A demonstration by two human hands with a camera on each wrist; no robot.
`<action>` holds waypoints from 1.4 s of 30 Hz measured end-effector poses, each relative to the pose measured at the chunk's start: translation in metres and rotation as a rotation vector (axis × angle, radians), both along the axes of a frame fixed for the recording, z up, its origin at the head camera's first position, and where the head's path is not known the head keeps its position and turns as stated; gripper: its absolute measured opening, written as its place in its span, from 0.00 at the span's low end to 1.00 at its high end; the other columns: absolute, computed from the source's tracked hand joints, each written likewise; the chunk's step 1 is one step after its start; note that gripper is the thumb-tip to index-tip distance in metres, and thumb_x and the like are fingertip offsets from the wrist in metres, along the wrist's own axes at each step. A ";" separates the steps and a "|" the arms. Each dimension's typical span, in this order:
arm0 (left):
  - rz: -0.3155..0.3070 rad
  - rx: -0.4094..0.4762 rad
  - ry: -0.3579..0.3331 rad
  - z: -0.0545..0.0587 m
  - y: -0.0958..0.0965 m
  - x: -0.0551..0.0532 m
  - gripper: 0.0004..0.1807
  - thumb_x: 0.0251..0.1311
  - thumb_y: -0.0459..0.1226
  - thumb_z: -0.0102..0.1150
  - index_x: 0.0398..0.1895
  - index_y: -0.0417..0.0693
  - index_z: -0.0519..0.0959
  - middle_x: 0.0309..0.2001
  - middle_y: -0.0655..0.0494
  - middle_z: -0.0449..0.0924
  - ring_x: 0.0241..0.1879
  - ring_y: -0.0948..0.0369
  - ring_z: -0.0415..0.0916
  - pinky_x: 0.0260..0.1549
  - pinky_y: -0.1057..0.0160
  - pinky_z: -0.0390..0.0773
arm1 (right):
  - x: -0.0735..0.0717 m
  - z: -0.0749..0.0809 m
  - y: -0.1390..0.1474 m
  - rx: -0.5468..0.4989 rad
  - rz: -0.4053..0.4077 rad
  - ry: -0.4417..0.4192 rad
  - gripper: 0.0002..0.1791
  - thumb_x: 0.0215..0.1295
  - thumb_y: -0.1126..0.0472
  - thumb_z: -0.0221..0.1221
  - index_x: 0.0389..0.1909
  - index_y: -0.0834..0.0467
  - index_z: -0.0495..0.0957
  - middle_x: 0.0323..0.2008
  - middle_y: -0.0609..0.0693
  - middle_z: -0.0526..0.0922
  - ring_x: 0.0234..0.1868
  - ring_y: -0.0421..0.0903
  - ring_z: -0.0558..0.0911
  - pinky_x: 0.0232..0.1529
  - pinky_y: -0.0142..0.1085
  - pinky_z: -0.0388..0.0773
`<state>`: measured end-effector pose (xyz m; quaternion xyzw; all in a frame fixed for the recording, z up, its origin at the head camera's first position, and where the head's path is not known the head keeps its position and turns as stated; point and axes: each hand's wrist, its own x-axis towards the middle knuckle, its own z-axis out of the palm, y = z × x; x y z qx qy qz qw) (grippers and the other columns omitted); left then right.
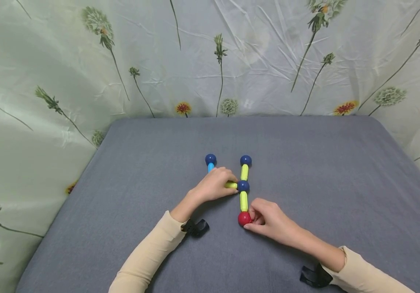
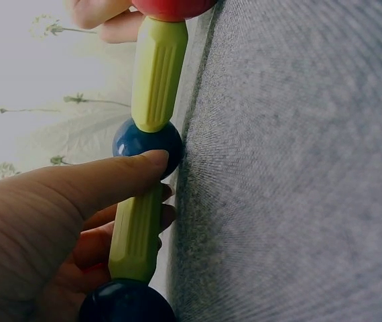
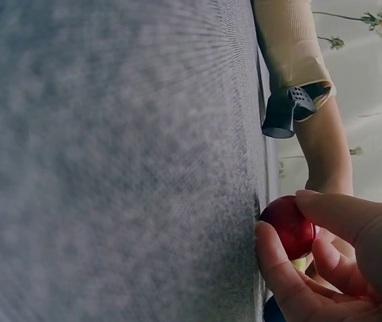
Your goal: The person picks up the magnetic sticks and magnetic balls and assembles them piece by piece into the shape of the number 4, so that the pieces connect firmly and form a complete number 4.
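Note:
In the head view, yellow-green magnetic sticks join at a middle blue ball (image 1: 243,186). One stick (image 1: 244,172) runs up to another blue ball (image 1: 246,160); a second (image 1: 244,201) leads down to a red ball (image 1: 244,218). My left hand (image 1: 215,185) grips the sideways yellow-green stick (image 1: 231,185), its fingertips right at the middle ball. In the left wrist view the thumb lies across that blue ball (image 2: 137,142). My right hand (image 1: 272,221) pinches the red ball (image 3: 290,228) between thumb and fingers. A light-blue stick (image 1: 211,167) is partly hidden behind my left hand.
The light-blue stick ends in a blue ball (image 1: 211,159). Grey cloth covers the table (image 1: 323,171), and a curtain (image 1: 180,69) with a flower print hangs behind its far edge. Black wrist mounts (image 1: 196,228) sit at both cuffs.

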<state>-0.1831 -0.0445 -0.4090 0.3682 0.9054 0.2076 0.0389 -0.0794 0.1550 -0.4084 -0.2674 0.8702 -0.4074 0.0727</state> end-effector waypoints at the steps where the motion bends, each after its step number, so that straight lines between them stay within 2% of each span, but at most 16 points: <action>1: 0.000 0.001 0.000 0.000 0.000 0.000 0.13 0.53 0.42 0.66 0.41 0.48 0.84 0.36 0.57 0.84 0.35 0.64 0.71 0.36 0.68 0.67 | 0.000 0.000 0.000 0.000 0.001 -0.002 0.15 0.50 0.61 0.69 0.26 0.56 0.68 0.26 0.47 0.71 0.25 0.29 0.73 0.28 0.25 0.76; 5: -0.003 0.002 -0.004 0.000 0.001 0.000 0.13 0.53 0.42 0.66 0.41 0.48 0.84 0.36 0.57 0.84 0.35 0.64 0.71 0.35 0.69 0.67 | -0.003 0.000 0.004 0.019 -0.003 -0.017 0.14 0.52 0.58 0.68 0.27 0.55 0.70 0.26 0.46 0.72 0.25 0.29 0.73 0.28 0.25 0.76; 8: -0.005 0.004 -0.011 0.001 0.001 0.000 0.13 0.53 0.42 0.66 0.41 0.47 0.84 0.35 0.57 0.84 0.34 0.64 0.70 0.35 0.69 0.66 | -0.011 0.003 0.009 0.037 -0.050 -0.023 0.12 0.57 0.57 0.65 0.33 0.57 0.73 0.28 0.47 0.76 0.26 0.31 0.75 0.27 0.26 0.75; 11: 0.001 0.005 -0.016 0.002 0.000 0.000 0.13 0.53 0.42 0.66 0.41 0.47 0.84 0.35 0.57 0.83 0.33 0.64 0.69 0.35 0.69 0.66 | -0.028 0.007 0.013 0.057 -0.137 -0.019 0.16 0.62 0.58 0.60 0.47 0.61 0.73 0.38 0.52 0.80 0.32 0.37 0.78 0.29 0.29 0.76; 14: 0.005 0.002 -0.020 0.003 0.000 0.000 0.13 0.53 0.43 0.66 0.40 0.48 0.84 0.34 0.57 0.83 0.33 0.64 0.68 0.34 0.69 0.65 | -0.049 0.009 0.016 0.087 -0.195 -0.020 0.25 0.64 0.59 0.57 0.60 0.63 0.66 0.50 0.59 0.77 0.40 0.45 0.80 0.35 0.33 0.78; 17: -0.006 -0.004 -0.018 0.002 0.000 0.000 0.13 0.54 0.43 0.65 0.40 0.48 0.85 0.33 0.57 0.82 0.32 0.64 0.68 0.33 0.70 0.64 | -0.068 0.009 0.017 0.091 -0.189 -0.043 0.28 0.66 0.60 0.54 0.64 0.66 0.62 0.54 0.64 0.75 0.44 0.51 0.81 0.36 0.34 0.77; 21: -0.020 0.001 -0.009 0.001 0.000 0.000 0.13 0.54 0.43 0.65 0.40 0.47 0.85 0.31 0.57 0.81 0.31 0.64 0.67 0.32 0.70 0.63 | -0.083 0.005 0.015 0.025 -0.154 -0.107 0.28 0.68 0.62 0.52 0.66 0.69 0.59 0.53 0.67 0.74 0.44 0.54 0.82 0.30 0.31 0.76; 26: -0.017 0.003 -0.003 0.001 -0.001 0.000 0.13 0.54 0.43 0.65 0.40 0.47 0.85 0.31 0.57 0.81 0.31 0.65 0.66 0.32 0.70 0.63 | -0.090 0.002 0.012 -0.016 -0.148 -0.126 0.30 0.68 0.64 0.51 0.67 0.69 0.56 0.52 0.66 0.75 0.45 0.53 0.82 0.33 0.28 0.77; 31: -0.019 0.000 -0.002 0.001 -0.003 -0.001 0.13 0.54 0.43 0.65 0.40 0.48 0.85 0.32 0.57 0.81 0.31 0.65 0.67 0.33 0.70 0.64 | -0.091 0.000 0.008 -0.046 -0.151 -0.144 0.30 0.68 0.65 0.50 0.68 0.68 0.54 0.53 0.66 0.74 0.47 0.54 0.82 0.40 0.32 0.80; 38: -0.028 0.000 0.007 0.001 -0.004 -0.002 0.13 0.53 0.43 0.66 0.40 0.47 0.85 0.31 0.57 0.81 0.31 0.65 0.67 0.33 0.70 0.63 | -0.093 -0.002 0.007 -0.101 -0.142 -0.162 0.31 0.67 0.67 0.51 0.69 0.70 0.52 0.54 0.67 0.73 0.47 0.55 0.82 0.35 0.26 0.76; 42: -0.046 0.002 0.010 0.001 -0.004 -0.003 0.13 0.53 0.43 0.66 0.39 0.47 0.85 0.31 0.58 0.81 0.31 0.65 0.67 0.33 0.70 0.64 | -0.093 -0.003 0.009 -0.122 -0.147 -0.185 0.32 0.67 0.67 0.50 0.69 0.69 0.51 0.55 0.68 0.72 0.47 0.56 0.82 0.39 0.28 0.78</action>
